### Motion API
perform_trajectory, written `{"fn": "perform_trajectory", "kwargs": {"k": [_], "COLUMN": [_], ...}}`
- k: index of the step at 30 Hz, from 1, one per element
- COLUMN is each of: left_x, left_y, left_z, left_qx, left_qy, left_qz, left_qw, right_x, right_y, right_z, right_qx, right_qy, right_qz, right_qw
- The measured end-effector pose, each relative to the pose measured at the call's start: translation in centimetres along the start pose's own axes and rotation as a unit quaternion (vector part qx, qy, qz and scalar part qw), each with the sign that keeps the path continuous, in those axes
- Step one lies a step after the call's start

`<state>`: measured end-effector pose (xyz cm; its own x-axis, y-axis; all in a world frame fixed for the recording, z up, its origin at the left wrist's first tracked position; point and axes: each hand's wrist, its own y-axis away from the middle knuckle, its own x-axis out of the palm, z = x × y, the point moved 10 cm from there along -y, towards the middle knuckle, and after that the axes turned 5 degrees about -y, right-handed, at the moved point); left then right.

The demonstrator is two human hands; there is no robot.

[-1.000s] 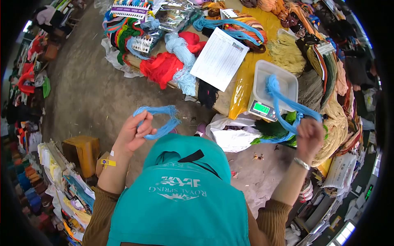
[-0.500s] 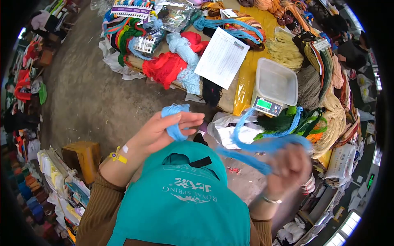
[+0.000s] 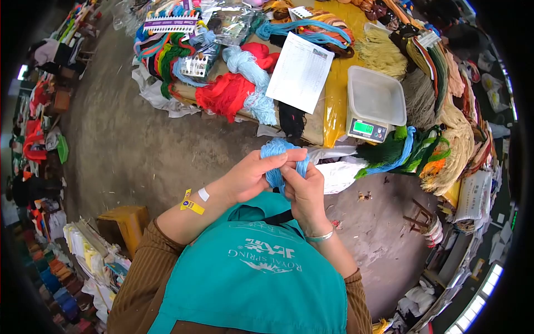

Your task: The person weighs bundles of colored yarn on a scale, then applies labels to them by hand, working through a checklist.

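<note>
Light-blue embroidery thread [image 3: 276,148] is looped around the fingers of my left hand [image 3: 250,175], which is held above the apron. Close against it, my right hand [image 3: 305,192] pinches the thread with thumb and fingers, and part of the blue strand runs between the two hands. Both hands are closed on the same thread. Some fingertips are hidden behind the thread and the other hand. The teal apron [image 3: 261,267] lies just below my wrists.
Ahead is a table with red thread [image 3: 225,94], pale-blue thread [image 3: 258,106], a printed sheet [image 3: 301,72] and a digital scale [image 3: 367,129] bearing a clear plastic tub [image 3: 377,94]. Green skeins [image 3: 397,150] hang at its edge. A cardboard box [image 3: 123,225] stands left; a stool [image 3: 420,217] stands right.
My right hand has come in from the far right to meet my left hand, and the long loose blue loop is drawn in. My left hand has shifted slightly right.
</note>
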<state>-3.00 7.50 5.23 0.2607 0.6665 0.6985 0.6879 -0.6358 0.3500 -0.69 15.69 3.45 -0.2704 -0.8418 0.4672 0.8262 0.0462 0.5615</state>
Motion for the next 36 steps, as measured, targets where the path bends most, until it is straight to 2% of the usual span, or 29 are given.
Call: {"fn": "perform_trajectory", "kwargs": {"k": [4, 6, 12, 18, 22, 24, 25, 26, 28, 29, 31, 32, 33, 35, 36], "left_x": [0.0, -0.5, -1.2, -1.9, -2.6, -3.0, -2.9, -3.1, -3.2, -3.8, -6.3, -9.1, -12.0, -17.5, -22.0], "left_y": [-0.1, -0.1, -0.2, -0.4, -0.5, -0.6, -0.5, -0.2, 0.5, 0.7, 1.7, 2.3, 2.8, 4.2, 5.4], "left_z": [-0.1, 0.2, -0.2, -0.6, -1.4, -1.3, -1.1, -1.3, -0.8, -0.4, -0.9, -1.1, -2.2, -5.3, -6.6], "left_qx": [-0.001, -0.008, -0.012, -0.013, 0.001, -0.012, -0.025, -0.025, -0.076, -0.101, -0.142, -0.173, -0.133, -0.046, -0.010], "left_qy": [-0.006, 0.006, 0.005, -0.054, -0.087, -0.091, -0.093, -0.093, -0.213, -0.223, -0.249, -0.198, -0.131, 0.031, 0.122], "left_qz": [0.018, 0.012, -0.026, -0.065, -0.060, -0.034, -0.010, -0.010, 0.015, 0.045, 0.041, 0.016, -0.011, -0.031, -0.100], "left_qw": [1.000, 1.000, 1.000, 0.996, 0.994, 0.995, 0.995, 0.995, 0.974, 0.969, 0.957, 0.965, 0.982, 0.998, 0.987], "right_x": [-0.1, -0.1, -0.4, -0.2, -0.2, 0.9, 0.5, 0.0, -1.2, -1.8, -4.8, -7.9, -11.3, -17.9, -21.1], "right_y": [0.1, 0.0, 0.1, 0.3, 0.4, 0.1, 0.2, -0.1, -0.4, -0.1, 1.0, 1.0, 1.2, 3.1, 4.5], "right_z": [-0.6, -0.3, 0.1, 0.7, 1.1, 0.2, 1.0, 0.5, 1.6, 2.0, 4.0, 4.8, 5.3, 6.2, 6.9], "right_qx": [0.012, -0.022, -0.051, -0.094, -0.082, 0.008, -0.031, -0.031, -0.133, -0.109, -0.052, -0.088, -0.125, -0.085, -0.098], "right_qy": [-0.114, -0.175, -0.173, -0.122, -0.164, -0.067, 0.069, 0.069, 0.195, 0.178, 0.262, 0.265, 0.267, 0.214, 0.216], "right_qz": [0.017, 0.027, -0.020, -0.005, -0.019, 0.059, 0.022, 0.022, 0.022, 0.006, -0.037, -0.076, -0.117, -0.205, -0.248], "right_qw": [0.993, 0.984, 0.983, 0.988, 0.983, 0.996, 0.997, 0.997, 0.971, 0.978, 0.963, 0.957, 0.949, 0.951, 0.939]}}
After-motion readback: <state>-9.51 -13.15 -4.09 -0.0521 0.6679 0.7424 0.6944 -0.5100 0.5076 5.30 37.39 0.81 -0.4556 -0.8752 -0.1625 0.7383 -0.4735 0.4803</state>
